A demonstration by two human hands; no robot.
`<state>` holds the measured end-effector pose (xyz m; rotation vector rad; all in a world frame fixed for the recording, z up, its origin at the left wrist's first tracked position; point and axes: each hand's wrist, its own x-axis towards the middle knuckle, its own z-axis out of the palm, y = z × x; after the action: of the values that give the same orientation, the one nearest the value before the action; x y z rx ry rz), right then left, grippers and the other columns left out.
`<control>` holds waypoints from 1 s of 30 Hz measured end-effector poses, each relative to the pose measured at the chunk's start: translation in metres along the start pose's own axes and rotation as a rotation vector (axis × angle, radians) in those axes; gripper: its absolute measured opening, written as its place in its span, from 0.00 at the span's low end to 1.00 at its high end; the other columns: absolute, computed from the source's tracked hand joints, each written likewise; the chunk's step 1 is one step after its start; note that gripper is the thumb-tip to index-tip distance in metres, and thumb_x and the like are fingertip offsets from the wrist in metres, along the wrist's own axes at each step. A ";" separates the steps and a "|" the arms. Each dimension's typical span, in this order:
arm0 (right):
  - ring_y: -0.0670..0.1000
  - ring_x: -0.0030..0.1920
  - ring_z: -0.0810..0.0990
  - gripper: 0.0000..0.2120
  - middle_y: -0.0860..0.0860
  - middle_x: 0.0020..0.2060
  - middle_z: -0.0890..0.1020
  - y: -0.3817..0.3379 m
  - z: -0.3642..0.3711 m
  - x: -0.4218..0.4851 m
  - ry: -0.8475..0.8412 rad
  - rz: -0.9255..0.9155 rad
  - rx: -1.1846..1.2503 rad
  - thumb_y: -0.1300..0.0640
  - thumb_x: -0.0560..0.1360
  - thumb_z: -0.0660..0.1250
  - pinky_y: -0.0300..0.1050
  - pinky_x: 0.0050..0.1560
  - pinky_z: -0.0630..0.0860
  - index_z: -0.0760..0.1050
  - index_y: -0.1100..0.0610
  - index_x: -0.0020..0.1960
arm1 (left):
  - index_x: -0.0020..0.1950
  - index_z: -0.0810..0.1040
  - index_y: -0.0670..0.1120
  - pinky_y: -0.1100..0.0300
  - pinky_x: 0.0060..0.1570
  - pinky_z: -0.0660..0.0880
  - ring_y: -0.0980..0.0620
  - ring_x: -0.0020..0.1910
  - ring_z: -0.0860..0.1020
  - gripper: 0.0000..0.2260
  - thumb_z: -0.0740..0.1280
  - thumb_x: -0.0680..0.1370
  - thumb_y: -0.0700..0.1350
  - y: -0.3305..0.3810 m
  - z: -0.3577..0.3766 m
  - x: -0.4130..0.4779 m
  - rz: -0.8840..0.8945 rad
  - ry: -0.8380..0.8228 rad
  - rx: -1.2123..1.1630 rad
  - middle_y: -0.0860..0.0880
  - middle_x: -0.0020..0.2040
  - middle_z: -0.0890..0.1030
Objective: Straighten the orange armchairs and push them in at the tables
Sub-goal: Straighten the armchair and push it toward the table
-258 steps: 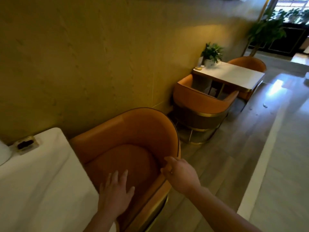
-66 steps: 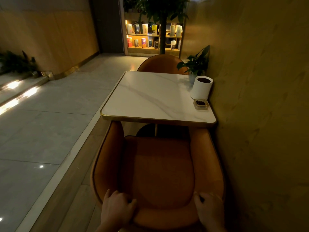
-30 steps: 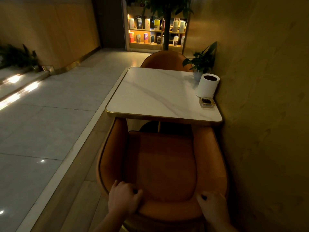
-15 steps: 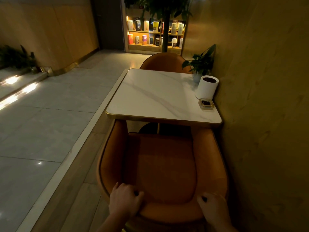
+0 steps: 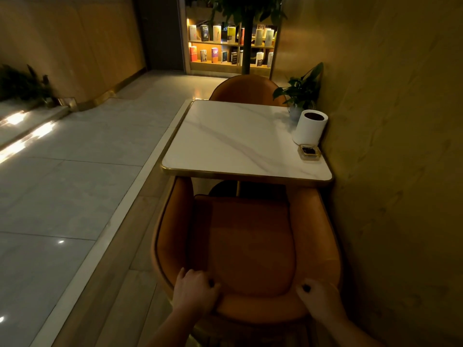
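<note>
Wall [image 5: 400,171] close alongside, left hand [image 5: 194,291] and right hand [image 5: 319,299] grip the orange armchair [image 5: 250,246], which a skewed push could scrape against it

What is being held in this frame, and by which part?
The near orange leather armchair, by the top rim of its backrest: the left hand curls over the rim's left part, the right hand over its right.

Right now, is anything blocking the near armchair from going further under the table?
Nothing visible does. The armchair has its arms under the table edge; only the dark table base lies ahead of the seat.
</note>
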<state>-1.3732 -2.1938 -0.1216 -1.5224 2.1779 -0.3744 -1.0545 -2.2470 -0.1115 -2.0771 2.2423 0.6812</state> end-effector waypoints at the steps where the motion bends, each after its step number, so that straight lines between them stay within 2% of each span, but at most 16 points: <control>1: 0.45 0.34 0.78 0.11 0.45 0.30 0.78 -0.006 -0.005 0.002 -0.089 0.009 -0.006 0.48 0.76 0.69 0.38 0.34 0.69 0.79 0.49 0.36 | 0.42 0.79 0.55 0.47 0.74 0.57 0.56 0.49 0.74 0.15 0.57 0.74 0.61 0.001 -0.004 0.001 0.006 -0.044 0.001 0.58 0.40 0.77; 2: 0.44 0.36 0.79 0.10 0.44 0.34 0.80 -0.014 -0.010 0.005 -0.172 0.018 -0.009 0.46 0.76 0.68 0.39 0.35 0.72 0.79 0.48 0.39 | 0.45 0.79 0.56 0.46 0.74 0.57 0.55 0.51 0.75 0.14 0.58 0.76 0.60 0.002 -0.008 0.001 0.006 -0.085 -0.009 0.58 0.43 0.78; 4: 0.46 0.42 0.79 0.09 0.46 0.43 0.81 -0.030 -0.022 0.012 -0.261 0.021 0.001 0.44 0.77 0.66 0.43 0.44 0.78 0.79 0.48 0.48 | 0.54 0.79 0.55 0.45 0.73 0.60 0.53 0.54 0.76 0.12 0.59 0.78 0.57 0.005 -0.016 0.002 -0.001 -0.133 -0.053 0.55 0.50 0.79; 7: 0.48 0.46 0.80 0.11 0.49 0.49 0.82 -0.046 -0.031 0.012 -0.237 0.008 0.027 0.45 0.78 0.66 0.48 0.51 0.79 0.78 0.50 0.54 | 0.63 0.75 0.56 0.45 0.73 0.60 0.51 0.61 0.75 0.13 0.59 0.80 0.54 0.006 -0.021 0.001 -0.013 -0.150 -0.071 0.52 0.59 0.78; 10: 0.50 0.49 0.80 0.14 0.50 0.52 0.81 -0.055 -0.039 0.008 -0.222 -0.008 -0.003 0.46 0.79 0.65 0.46 0.50 0.79 0.77 0.52 0.60 | 0.68 0.71 0.56 0.43 0.72 0.61 0.49 0.62 0.74 0.16 0.59 0.81 0.55 0.010 -0.029 -0.004 -0.030 -0.137 -0.044 0.51 0.62 0.75; 13: 0.49 0.46 0.79 0.15 0.50 0.49 0.81 -0.065 -0.049 0.001 -0.188 -0.072 -0.030 0.47 0.80 0.65 0.43 0.44 0.76 0.77 0.54 0.62 | 0.73 0.67 0.56 0.41 0.73 0.60 0.48 0.66 0.72 0.21 0.59 0.80 0.57 0.012 -0.045 -0.014 -0.040 -0.044 -0.026 0.50 0.66 0.73; 15: 0.48 0.46 0.79 0.16 0.49 0.49 0.81 -0.076 -0.056 -0.004 -0.167 -0.129 -0.044 0.47 0.80 0.64 0.45 0.46 0.77 0.76 0.54 0.64 | 0.76 0.62 0.57 0.41 0.74 0.59 0.47 0.69 0.70 0.25 0.59 0.80 0.58 0.009 -0.057 -0.024 -0.052 0.012 -0.014 0.50 0.69 0.71; 19: 0.50 0.55 0.78 0.21 0.50 0.60 0.79 -0.104 -0.064 -0.012 -0.206 -0.193 -0.032 0.44 0.79 0.65 0.47 0.55 0.77 0.72 0.51 0.69 | 0.80 0.54 0.56 0.38 0.74 0.57 0.45 0.75 0.61 0.30 0.58 0.80 0.60 -0.004 -0.076 -0.055 -0.130 0.081 -0.050 0.47 0.77 0.61; 21: 0.50 0.60 0.77 0.22 0.50 0.64 0.77 -0.123 -0.066 -0.016 -0.220 -0.267 -0.074 0.43 0.79 0.65 0.45 0.56 0.76 0.71 0.50 0.70 | 0.80 0.53 0.56 0.36 0.75 0.55 0.44 0.77 0.58 0.30 0.57 0.80 0.61 -0.010 -0.087 -0.073 -0.163 0.125 -0.058 0.46 0.79 0.58; 23: 0.49 0.61 0.77 0.22 0.49 0.65 0.77 -0.145 -0.066 -0.019 -0.223 -0.343 -0.106 0.42 0.78 0.64 0.43 0.53 0.74 0.71 0.48 0.70 | 0.80 0.52 0.56 0.34 0.74 0.54 0.43 0.77 0.58 0.29 0.55 0.81 0.61 -0.018 -0.097 -0.089 -0.192 0.178 -0.067 0.44 0.79 0.59; 26: 0.49 0.63 0.75 0.21 0.48 0.66 0.76 -0.179 -0.061 -0.023 -0.240 -0.440 -0.146 0.42 0.79 0.64 0.45 0.58 0.74 0.70 0.46 0.69 | 0.80 0.52 0.57 0.33 0.75 0.51 0.43 0.78 0.56 0.30 0.52 0.80 0.66 -0.032 -0.110 -0.107 -0.239 0.235 -0.104 0.44 0.79 0.58; 30: 0.50 0.65 0.74 0.21 0.47 0.67 0.75 -0.228 -0.051 -0.024 -0.266 -0.519 -0.194 0.41 0.78 0.64 0.47 0.59 0.74 0.69 0.45 0.70 | 0.80 0.50 0.57 0.34 0.75 0.50 0.43 0.79 0.53 0.33 0.55 0.78 0.68 -0.062 -0.125 -0.124 -0.291 0.266 -0.100 0.44 0.81 0.54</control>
<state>-1.2073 -2.2539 0.0336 -2.1108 1.6360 -0.1089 -0.9458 -2.1712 0.0197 -2.6106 1.9878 0.5346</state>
